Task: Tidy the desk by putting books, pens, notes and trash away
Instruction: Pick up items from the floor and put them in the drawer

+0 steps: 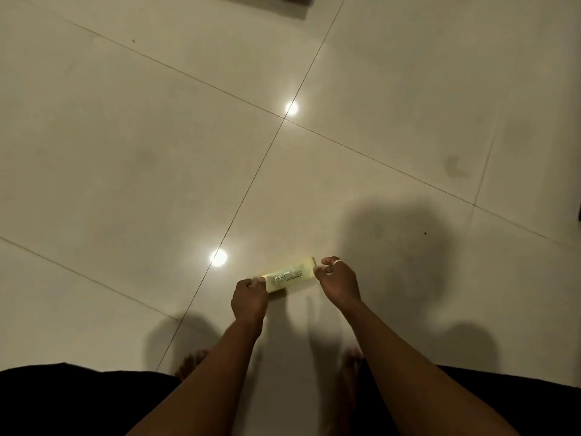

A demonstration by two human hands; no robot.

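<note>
A small pale yellow note (289, 276) with dark print is stretched between both hands above the tiled floor. My left hand (248, 298) pinches its left end with curled fingers. My right hand (338, 280), with a ring on one finger, pinches the right end. Both forearms reach forward from the bottom of the view. The desk is not in view.
Glossy light floor tiles (157, 136) fill the view, with two bright lamp reflections (291, 107) on them. My bare feet (191, 361) stand below the hands. A dark object's edge (267, 1) shows at the top, another at the right border.
</note>
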